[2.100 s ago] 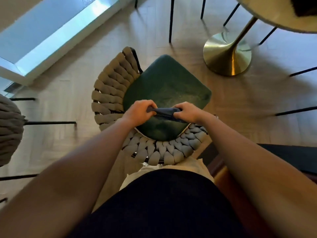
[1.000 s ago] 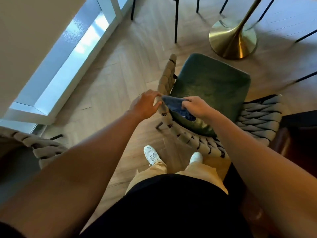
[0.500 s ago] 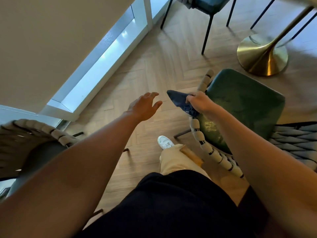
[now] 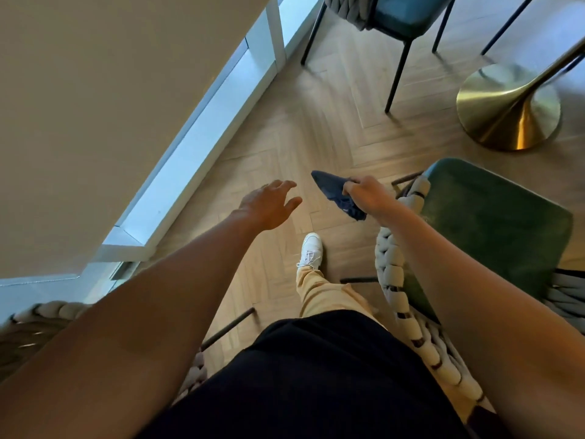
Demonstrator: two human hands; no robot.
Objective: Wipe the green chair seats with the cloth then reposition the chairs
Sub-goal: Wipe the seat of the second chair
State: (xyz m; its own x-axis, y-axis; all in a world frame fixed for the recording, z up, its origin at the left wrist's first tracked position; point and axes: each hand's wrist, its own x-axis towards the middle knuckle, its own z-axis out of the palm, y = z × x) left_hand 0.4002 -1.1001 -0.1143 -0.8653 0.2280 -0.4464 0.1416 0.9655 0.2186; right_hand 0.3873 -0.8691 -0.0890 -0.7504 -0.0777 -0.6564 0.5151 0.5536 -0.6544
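Cloth (image 4: 337, 194), dark blue, bunched in right hand (image 4: 368, 195) beside green chair's (image 4: 493, 229) woven back edge; left hand (image 4: 269, 202) spread, holding nothing, over bare herringbone floor (image 4: 316, 128).

My right hand (image 4: 368, 194) covers middle of cloth (image 4: 329, 188); only two ends show. My right arm hides part of green seat (image 4: 493, 223). Far chair (image 4: 395, 14) cut by top edge. Chair (image 4: 28, 331) under my left arm blurred, mostly hidden.
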